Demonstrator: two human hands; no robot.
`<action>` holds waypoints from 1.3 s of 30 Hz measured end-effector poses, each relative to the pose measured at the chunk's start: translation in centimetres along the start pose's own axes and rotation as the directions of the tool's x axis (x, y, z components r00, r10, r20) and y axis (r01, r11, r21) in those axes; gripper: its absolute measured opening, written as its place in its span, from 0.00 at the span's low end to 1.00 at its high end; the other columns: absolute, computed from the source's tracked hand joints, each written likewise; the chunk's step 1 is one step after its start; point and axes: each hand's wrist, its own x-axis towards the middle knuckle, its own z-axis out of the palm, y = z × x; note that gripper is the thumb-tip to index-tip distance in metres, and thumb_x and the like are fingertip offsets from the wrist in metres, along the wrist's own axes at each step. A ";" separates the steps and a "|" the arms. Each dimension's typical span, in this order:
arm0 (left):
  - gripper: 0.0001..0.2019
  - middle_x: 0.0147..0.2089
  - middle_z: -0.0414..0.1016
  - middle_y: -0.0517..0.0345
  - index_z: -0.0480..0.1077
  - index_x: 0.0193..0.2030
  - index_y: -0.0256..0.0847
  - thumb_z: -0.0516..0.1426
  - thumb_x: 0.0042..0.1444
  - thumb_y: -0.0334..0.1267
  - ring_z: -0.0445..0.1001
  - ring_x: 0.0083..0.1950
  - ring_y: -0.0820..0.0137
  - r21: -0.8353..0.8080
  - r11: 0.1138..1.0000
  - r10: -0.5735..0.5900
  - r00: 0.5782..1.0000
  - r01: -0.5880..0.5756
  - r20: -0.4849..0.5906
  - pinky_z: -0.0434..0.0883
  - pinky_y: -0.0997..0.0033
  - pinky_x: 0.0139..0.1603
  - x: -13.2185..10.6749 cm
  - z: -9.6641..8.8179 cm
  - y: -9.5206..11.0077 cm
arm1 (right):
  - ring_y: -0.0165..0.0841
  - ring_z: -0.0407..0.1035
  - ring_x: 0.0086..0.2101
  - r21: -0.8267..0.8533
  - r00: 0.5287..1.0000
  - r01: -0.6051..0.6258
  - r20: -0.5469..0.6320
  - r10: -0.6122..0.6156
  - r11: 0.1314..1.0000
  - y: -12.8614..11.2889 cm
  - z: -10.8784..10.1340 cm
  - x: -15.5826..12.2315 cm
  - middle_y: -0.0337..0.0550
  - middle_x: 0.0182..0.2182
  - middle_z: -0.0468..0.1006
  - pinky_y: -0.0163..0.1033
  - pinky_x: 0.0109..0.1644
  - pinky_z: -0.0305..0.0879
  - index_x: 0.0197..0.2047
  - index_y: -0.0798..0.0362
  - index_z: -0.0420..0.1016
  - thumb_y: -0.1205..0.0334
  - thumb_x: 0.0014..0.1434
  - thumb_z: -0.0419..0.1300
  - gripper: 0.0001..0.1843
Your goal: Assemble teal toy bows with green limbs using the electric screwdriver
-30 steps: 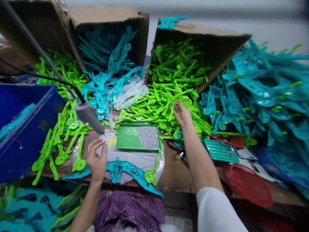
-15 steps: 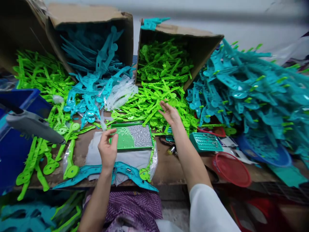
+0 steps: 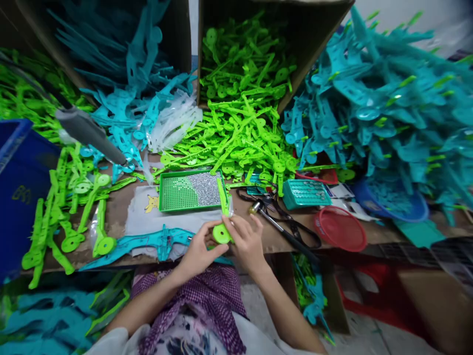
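One green piece (image 3: 221, 233) to hold, with left hand (image 3: 197, 249) and right hand (image 3: 247, 240) nearly closed on its round end. Held over the near edge of the worktop (image 3: 117, 212), hiding part of the blue bow (image 3: 163, 242). Grip lightly, turn slowly, and keep the thin end clear of the tray (image 3: 170, 198), to avoid spilling silver bits (image 3: 207, 188).

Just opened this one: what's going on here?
A person seated or standing at a cluttered bench has a lime-green piece by its round end, in the grip of the left hand and right hand. Beside them, a turquoise part lies partly over a pale cloth. Beyond it sits a green tray, silvery bits gathered toward its right side. Similar lime-green pieces are heaped behind.
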 end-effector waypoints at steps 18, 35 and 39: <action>0.29 0.51 0.75 0.48 0.66 0.54 0.39 0.69 0.45 0.39 0.76 0.50 0.65 0.021 0.997 -0.079 0.967 0.076 0.243 0.72 0.62 0.53 -3.2 -2.1 -3.6 | 0.32 0.71 0.34 0.796 0.553 -0.598 0.323 0.768 0.096 4.6 3.4 2.8 0.43 0.33 0.78 0.42 0.43 0.70 0.52 0.55 0.73 0.52 0.45 0.66 0.30; 0.27 0.49 0.71 0.51 0.70 0.56 0.42 0.67 0.48 0.41 0.69 0.53 0.60 0.748 0.596 0.252 0.952 -0.292 0.171 0.66 0.58 0.56 -1.1 -2.0 -3.5 | 0.32 0.68 0.28 0.684 0.578 -0.703 0.389 0.718 0.195 8.1 6.0 2.9 0.40 0.27 0.76 0.42 0.38 0.67 0.43 0.56 0.76 0.48 0.39 0.67 0.29; 0.29 0.51 0.72 0.50 0.70 0.56 0.41 0.68 0.47 0.43 0.69 0.54 0.59 0.727 0.623 0.200 0.957 -0.290 0.211 0.65 0.57 0.57 -1.0 -2.4 -3.2 | 0.32 0.67 0.29 0.644 0.584 -0.720 0.359 0.728 0.260 8.9 6.5 2.3 0.40 0.29 0.75 0.42 0.38 0.67 0.43 0.55 0.77 0.47 0.41 0.66 0.27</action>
